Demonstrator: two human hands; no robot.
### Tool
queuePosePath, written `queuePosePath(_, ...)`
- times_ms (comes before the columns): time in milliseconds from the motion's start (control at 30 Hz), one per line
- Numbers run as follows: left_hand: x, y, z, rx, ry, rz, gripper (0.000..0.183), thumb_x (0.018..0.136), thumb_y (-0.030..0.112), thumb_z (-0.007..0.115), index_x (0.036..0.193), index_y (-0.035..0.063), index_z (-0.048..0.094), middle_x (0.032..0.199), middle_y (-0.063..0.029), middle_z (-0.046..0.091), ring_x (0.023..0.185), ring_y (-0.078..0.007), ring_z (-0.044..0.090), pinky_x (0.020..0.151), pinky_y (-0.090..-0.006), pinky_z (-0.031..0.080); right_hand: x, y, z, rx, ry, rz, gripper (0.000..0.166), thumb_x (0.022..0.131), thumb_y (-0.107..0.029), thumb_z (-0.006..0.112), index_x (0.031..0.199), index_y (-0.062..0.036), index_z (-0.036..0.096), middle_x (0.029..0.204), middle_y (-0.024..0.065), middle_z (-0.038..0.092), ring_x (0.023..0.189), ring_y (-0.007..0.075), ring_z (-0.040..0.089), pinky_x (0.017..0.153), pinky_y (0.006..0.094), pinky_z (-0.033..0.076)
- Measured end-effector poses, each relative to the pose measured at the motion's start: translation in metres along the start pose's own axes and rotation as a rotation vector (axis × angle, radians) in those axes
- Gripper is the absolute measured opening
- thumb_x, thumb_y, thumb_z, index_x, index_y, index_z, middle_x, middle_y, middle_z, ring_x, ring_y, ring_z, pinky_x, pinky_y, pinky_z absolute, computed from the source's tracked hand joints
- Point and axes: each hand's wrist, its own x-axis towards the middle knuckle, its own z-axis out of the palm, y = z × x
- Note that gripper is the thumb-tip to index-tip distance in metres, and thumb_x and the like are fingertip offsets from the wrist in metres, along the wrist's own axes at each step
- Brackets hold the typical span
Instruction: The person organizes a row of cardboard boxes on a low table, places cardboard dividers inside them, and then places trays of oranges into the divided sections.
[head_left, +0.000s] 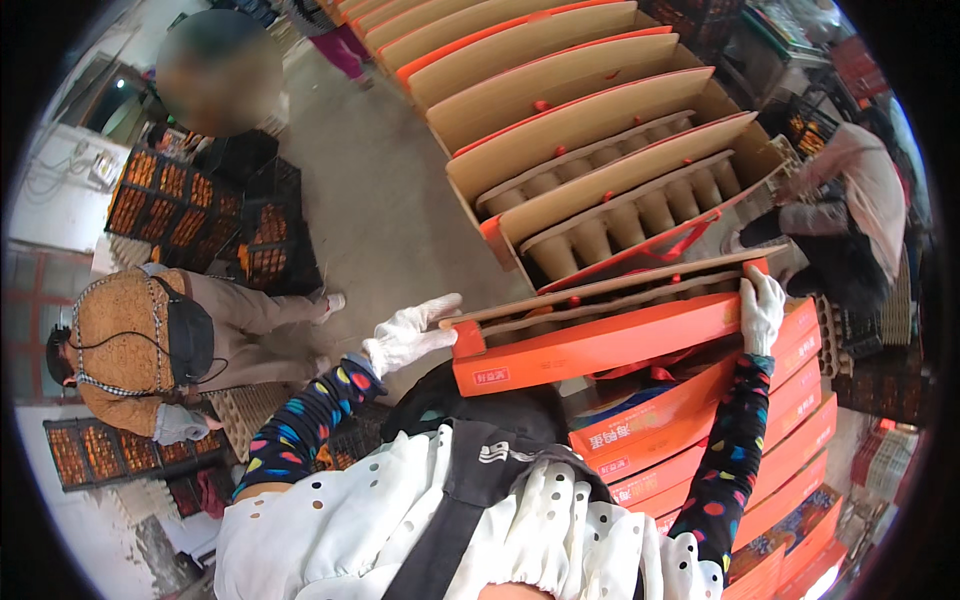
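In front of me an orange cardboard carton (600, 345) lies with its lid flap raised, and a grey moulded-pulp egg tray (615, 309) shows inside. My left hand (412, 330), in a white knit glove, has its thumb and fingers at the carton's left end corner. The right end is gripped by my right hand (762, 307), gloved the same way, with the fingers over the corner. What lies in the tray's cups is hidden. Just beyond stands a row of upright open cartons (600, 112); the nearest ones hold pulp trays (637, 217).
Orange cartons (652, 442) are stacked below my right arm. Black crates (176, 199) with orange-brown contents stand at left. One person (142, 337) bends over at left; another person (847, 202) is at right. Concrete floor (367, 180) runs between.
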Motion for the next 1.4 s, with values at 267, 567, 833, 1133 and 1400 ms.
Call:
queuePosePath(267,-0.001,-0.007,0.017,0.069,-0.028,-0.065,0.070,0.095,0.025,0.070,0.155,0.0043,0.040,0.134,-0.0119,0.066,0.119,-0.0185,0.062,0.108,-0.0299,0.044,0.001,0.000,0.007,-0.002,-0.077,0.062,0.027,0.092,-0.020,0.068,0.117,-0.0105,0.072,0.111,0.0102,0.068,0.111,0.0292,0.060,0.102,0.0388,0.045)
queuePosePath(567,0.004,-0.007,0.035,0.461,0.325,0.062,0.047,0.092,0.044,0.071,0.124,0.0095,0.071,0.120,-0.0156,0.072,0.105,-0.0328,0.071,0.092,-0.0384,0.055,0.006,-0.004,0.010,-0.012,0.006,-0.104,0.018,0.090,-0.012,0.066,0.107,-0.0086,0.071,0.095,0.0122,0.067,0.099,0.0335,0.060,0.093,0.0434,0.047)
queuePosePath(833,-0.001,-0.007,0.025,0.528,0.262,0.151,0.045,0.101,0.052,0.053,0.117,0.0155,0.075,0.100,-0.0241,0.072,0.095,-0.0400,0.070,0.084,-0.0445,0.054,0.004,-0.006,0.004,0.001,0.066,-0.041,0.019,0.083,-0.014,0.069,0.101,-0.0092,0.072,0.092,0.0097,0.064,0.096,0.0314,0.060,0.091,0.0430,0.048)
queuePosePath(1133,0.003,0.014,-0.012,0.627,-0.070,0.091,0.051,0.100,0.046,0.055,0.147,0.0266,0.055,0.118,-0.0194,0.072,0.108,-0.0406,0.067,0.097,-0.0442,0.053,0.004,-0.020,0.007,0.032,0.052,-0.032,0.017,0.085,-0.012,0.068,0.102,-0.0076,0.072,0.098,0.0119,0.066,0.100,0.0313,0.061,0.094,0.0435,0.048)
queuePosePath(1400,0.011,0.033,0.020,0.937,-0.198,0.863,0.071,0.080,0.005,0.065,0.148,0.0005,0.045,0.146,-0.0269,0.051,0.134,-0.0445,0.051,0.115,-0.0480,0.043,0.003,0.000,0.005,0.157,0.051,0.216,0.053,0.092,-0.026,0.068,0.142,-0.0121,0.059,0.113,0.0183,0.070,0.104,0.0356,0.065,0.095,0.0436,0.051)
